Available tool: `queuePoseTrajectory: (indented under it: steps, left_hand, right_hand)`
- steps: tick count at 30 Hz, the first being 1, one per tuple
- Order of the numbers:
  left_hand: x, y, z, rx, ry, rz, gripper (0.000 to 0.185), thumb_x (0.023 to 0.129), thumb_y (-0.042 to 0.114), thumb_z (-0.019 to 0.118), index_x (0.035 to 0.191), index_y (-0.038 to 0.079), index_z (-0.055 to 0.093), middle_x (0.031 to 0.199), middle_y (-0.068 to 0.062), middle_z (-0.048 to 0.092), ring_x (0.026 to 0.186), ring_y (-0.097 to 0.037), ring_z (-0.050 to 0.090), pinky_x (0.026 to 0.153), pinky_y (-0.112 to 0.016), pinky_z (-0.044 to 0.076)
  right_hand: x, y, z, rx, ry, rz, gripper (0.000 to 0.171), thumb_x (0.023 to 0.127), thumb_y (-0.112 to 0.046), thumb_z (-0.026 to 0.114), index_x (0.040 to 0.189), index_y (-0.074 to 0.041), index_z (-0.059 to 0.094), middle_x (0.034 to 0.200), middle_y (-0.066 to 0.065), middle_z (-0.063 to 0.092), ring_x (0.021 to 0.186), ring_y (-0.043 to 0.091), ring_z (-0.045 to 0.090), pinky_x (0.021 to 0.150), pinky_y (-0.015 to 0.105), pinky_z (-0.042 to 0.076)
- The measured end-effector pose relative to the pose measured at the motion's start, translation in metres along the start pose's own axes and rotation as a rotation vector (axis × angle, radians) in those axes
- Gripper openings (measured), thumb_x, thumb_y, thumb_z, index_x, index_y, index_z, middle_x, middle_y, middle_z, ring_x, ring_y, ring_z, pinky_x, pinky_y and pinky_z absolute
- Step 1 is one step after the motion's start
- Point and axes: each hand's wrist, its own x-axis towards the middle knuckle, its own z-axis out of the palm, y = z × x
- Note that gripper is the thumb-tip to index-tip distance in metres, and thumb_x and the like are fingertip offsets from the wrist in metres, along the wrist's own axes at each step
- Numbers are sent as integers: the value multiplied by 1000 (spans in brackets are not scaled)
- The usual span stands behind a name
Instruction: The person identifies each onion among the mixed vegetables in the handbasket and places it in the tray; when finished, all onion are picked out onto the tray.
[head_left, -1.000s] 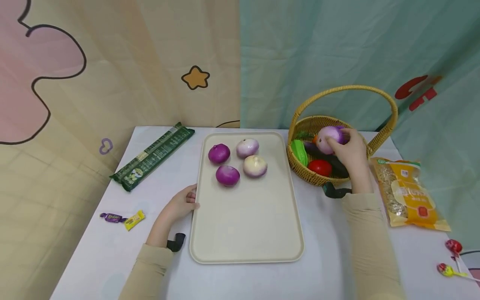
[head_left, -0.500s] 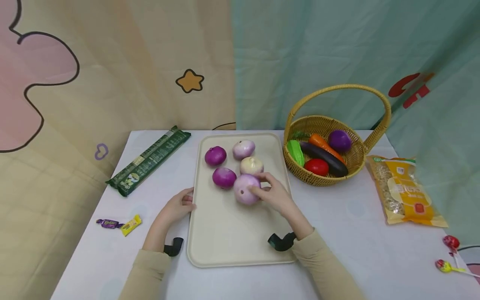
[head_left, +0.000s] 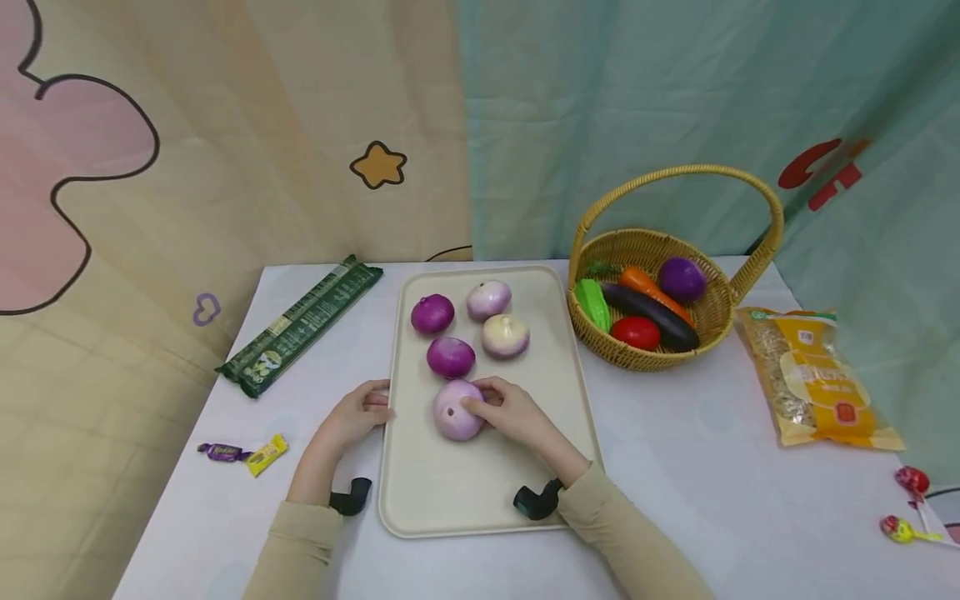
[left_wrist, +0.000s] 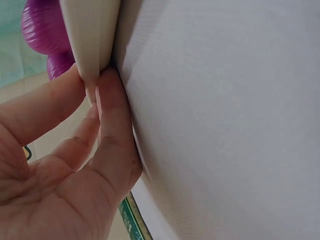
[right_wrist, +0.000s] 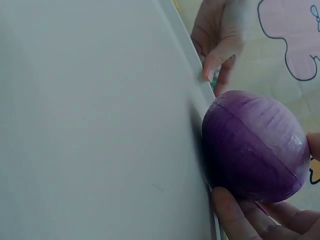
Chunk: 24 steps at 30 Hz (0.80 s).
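Pale purple onion [head_left: 455, 410] is sitting on the cream tray [head_left: 487, 483], near its left edge, just in front of four other onions [head_left: 468, 327]. Right hand [head_left: 510, 410] is grasping it from the right side, fingers curling round; palm side is hidden in the head view. Left hand [head_left: 357, 412] is pinching the tray's left rim, thumb on top, fingers underneath. Left wrist view is showing mostly tray underside and tabletop [head_left: 697, 467]. Wicker basket [head_left: 705, 321] with vegetables is standing to the right.
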Motion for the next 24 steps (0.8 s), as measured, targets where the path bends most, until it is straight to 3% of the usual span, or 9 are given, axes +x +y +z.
queuePoseTrajectory:
  steps: [4, 8, 14, 19, 21, 24]
  left_hand:
    - [-2, 2, -4, -4, 12, -3, 56, 92, 4, 61, 144, -3, 43, 114, -21, 57, 100, -24, 58, 81, -27, 49]
    - [-6, 0, -7, -1, 6, 0, 57, 91, 3, 62, 144, -6, 41, 113, -22, 57, 99, -24, 58, 80, -26, 49]
    - [-5, -3, -7, 13, 0, 5, 57, 91, 3, 61, 144, -6, 41, 114, -23, 58, 101, -25, 59, 81, -27, 50]
    - [-3, 0, -3, 14, -12, 17, 57, 91, 2, 61, 143, -7, 40, 114, -25, 58, 102, -28, 60, 82, -31, 52]
    - [-2, 1, -1, 14, -18, 22, 57, 91, 2, 61, 143, -8, 40, 114, -25, 58, 102, -29, 60, 82, -31, 52]
    - [0, 1, 2, 11, -15, 16, 57, 91, 3, 61, 143, -7, 42, 112, -23, 58, 100, -27, 60, 80, -29, 51]
  right_hand:
    - [5, -4, 2, -4, -40, -29, 56, 93, -37, 66, 136, -3, 53, 127, 17, 64, 115, 27, 63, 86, 34, 56]
    - [5, -4, 7, -47, -73, -78, 52, 95, -35, 63, 133, -2, 54, 125, 16, 64, 115, 27, 63, 91, 37, 54]
    - [-4, -8, 0, -67, -77, -59, 51, 95, -36, 63, 133, -4, 54, 126, 13, 64, 112, 26, 64, 88, 35, 54]
    - [-17, -24, -44, -69, 37, -84, 47, 97, -31, 61, 134, -4, 55, 134, 14, 60, 120, 32, 59, 91, 40, 55]
    - [-21, -33, -73, -82, 134, -122, 44, 98, -29, 59, 134, -3, 57, 132, 15, 61, 117, 33, 60, 92, 42, 54]
    - [-25, -43, -120, -115, 308, -158, 43, 100, -31, 58, 133, -4, 58, 129, 16, 63, 110, 29, 63, 90, 33, 54]
